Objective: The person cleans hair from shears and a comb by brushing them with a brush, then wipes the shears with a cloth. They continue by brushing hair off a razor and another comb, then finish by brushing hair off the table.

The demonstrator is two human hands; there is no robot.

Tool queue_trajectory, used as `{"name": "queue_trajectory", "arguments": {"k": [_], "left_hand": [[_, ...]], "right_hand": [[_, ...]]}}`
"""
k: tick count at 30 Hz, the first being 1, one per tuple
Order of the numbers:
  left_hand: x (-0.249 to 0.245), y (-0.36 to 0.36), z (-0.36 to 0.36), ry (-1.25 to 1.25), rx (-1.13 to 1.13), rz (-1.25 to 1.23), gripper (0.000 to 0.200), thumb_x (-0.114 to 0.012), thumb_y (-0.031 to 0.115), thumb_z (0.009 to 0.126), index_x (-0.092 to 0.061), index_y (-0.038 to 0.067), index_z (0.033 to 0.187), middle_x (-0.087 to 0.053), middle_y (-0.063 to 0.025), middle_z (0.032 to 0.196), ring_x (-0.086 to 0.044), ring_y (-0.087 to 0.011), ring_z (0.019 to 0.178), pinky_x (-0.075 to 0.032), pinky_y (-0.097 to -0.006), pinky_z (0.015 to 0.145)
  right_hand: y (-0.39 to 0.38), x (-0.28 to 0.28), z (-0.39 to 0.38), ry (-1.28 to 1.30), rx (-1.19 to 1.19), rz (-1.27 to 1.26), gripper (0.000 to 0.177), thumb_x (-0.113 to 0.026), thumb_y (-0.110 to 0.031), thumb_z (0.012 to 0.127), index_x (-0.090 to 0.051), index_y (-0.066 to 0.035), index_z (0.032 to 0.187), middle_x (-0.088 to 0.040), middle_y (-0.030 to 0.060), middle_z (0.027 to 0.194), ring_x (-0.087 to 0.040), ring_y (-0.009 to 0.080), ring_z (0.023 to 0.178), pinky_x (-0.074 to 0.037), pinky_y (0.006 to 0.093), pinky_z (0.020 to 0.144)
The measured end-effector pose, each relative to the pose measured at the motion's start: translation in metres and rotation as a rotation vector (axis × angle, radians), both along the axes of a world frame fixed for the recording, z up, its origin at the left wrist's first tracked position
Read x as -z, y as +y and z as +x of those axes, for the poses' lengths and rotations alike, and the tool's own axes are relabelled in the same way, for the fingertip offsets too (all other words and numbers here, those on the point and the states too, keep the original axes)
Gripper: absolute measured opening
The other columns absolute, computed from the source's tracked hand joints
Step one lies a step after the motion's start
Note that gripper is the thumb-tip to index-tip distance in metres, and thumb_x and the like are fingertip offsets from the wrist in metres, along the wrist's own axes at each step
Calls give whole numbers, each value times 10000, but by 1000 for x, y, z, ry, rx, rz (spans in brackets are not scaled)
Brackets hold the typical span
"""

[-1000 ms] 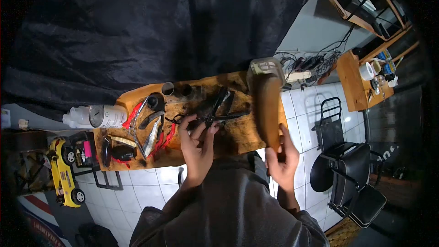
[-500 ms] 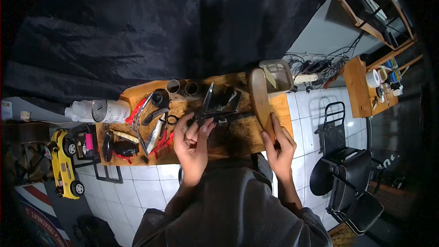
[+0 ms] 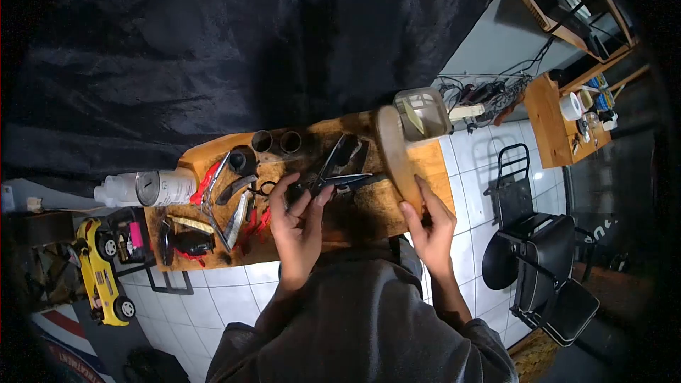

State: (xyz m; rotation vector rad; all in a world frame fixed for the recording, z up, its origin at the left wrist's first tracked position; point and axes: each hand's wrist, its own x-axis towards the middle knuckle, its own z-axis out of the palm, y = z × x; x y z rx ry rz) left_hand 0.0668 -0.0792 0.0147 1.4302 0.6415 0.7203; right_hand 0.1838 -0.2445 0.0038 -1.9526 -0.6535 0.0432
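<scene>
My left hand [image 3: 298, 221] has its thumb and fingers closed around the handles of a pair of scissors [image 3: 349, 179], whose blades are spread apart and point away to the right. My right hand [image 3: 433, 229] grips the near end of a long, light brown wooden brush [image 3: 398, 152]. The brush stands slanted to the right of the scissors, apart from them; its bristles cannot be made out. Beyond the scissors, dark items [image 3: 352, 150] lie on the wooden table [image 3: 434, 164].
Razors, clips and red-handled tools [image 3: 261, 223] crowd the table's left side. A can [image 3: 165, 188] stands at the left edge, two dark cups [image 3: 290, 142] at the back. A clear plastic container [image 3: 429, 110] sits back right. A black chair [image 3: 546, 255] is farther right.
The brush has tilted slightly, its far end moving left. The scissors have turned a little, with the blades somewhat closer together. The whole view has shifted slightly.
</scene>
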Motion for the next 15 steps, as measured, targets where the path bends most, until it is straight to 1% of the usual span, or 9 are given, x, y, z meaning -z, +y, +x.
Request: {"name": "queue_trajectory", "arguments": {"k": [1, 3, 5, 6, 8, 9, 11, 14, 15], "left_hand": [[-2, 2, 1, 37, 15, 21, 409, -491, -96, 916, -343, -41, 1294, -596, -247, 1119, -630, -256, 1037, -491, -331, 941], [-6, 4, 3, 114, 39, 63, 433, -518, -96, 903, -355, -57, 1303, -595, -225, 1145, -628, -236, 1040, -484, -302, 923], [-5, 8, 2, 156, 76, 225, 481, -554, -87, 883, -357, -63, 1321, -595, -201, 1174, -620, -209, 1047, -479, -288, 904], [-5, 9, 3, 172, 96, 307, 505, -572, -83, 872, -359, -65, 1330, -594, -189, 1188, -615, -195, 1050, -477, -280, 895], [-9, 8, 3, 247, 79, 365, 518, -557, -64, 894, -337, -49, 1363, -638, -159, 1079, -630, -162, 985, -474, -246, 846], [-12, 8, 2, 286, 66, 396, 525, -549, -55, 904, -327, -41, 1380, -660, -144, 1025, -638, -145, 952, -473, -229, 822], [-8, 6, 5, 142, 21, 106, 530, -527, -49, 923, -313, -22, 1407, -692, -143, 973, -645, -129, 942, -464, -208, 805], [-11, 14, 0, 211, 10, 214, 527, -516, -48, 929, -303, -26, 1410, -693, -165, 998, -640, -131, 968, -458, -205, 822], [-14, 14, 2, 163, -11, 219, 499, -524, -46, 930, -347, -35, 1397, -664, -110, 1033, -636, -139, 964, -468, -222, 774]], "right_hand": [[-2, -9, -2, 145, 25, -67, 469, -728, -78, 792, -571, 47, 1217, -668, 194, 897, -664, 230, 747, -515, 314, 676], [-2, -14, -9, 47, -82, -15, 478, -737, -82, 785, -572, 51, 1214, -669, 190, 895, -662, 224, 733, -514, 305, 666], [0, -10, -16, -27, -220, 20, 476, -760, -102, 770, -590, 57, 1186, -671, 189, 894, -661, 221, 714, -516, 302, 650], [5, -12, -20, -1, -301, 37, 454, -771, -123, 766, -610, 53, 1153, -671, 185, 884, -663, 229, 711, -520, 312, 639], [11, -4, -25, -32, -361, -6, 443, -777, -140, 766, -619, 47, 1135, -672, 183, 886, -661, 229, 702, -526, 314, 634], [11, 2, -24, 28, -290, -34, 436, -776, -142, 769, -620, 44, 1132, -673, 182, 886, -659, 227, 701, -526, 313, 636], [7, 12, -23, 155, -149, -90, 424, -772, -145, 776, -623, 40, 1126, -675, 180, 885, -655, 224, 698, -525, 311, 639], [1, 13, -11, 152, 22, -66, 387, -753, -148, 799, -618, 46, 1106, -675, 178, 862, -649, 223, 697, -516, 310, 650], [-4, 15, -6, 205, 47, -123, 393, -742, -146, 808, -607, 54, 1119, -673, 182, 869, -656, 238, 708, -519, 316, 664]]}}
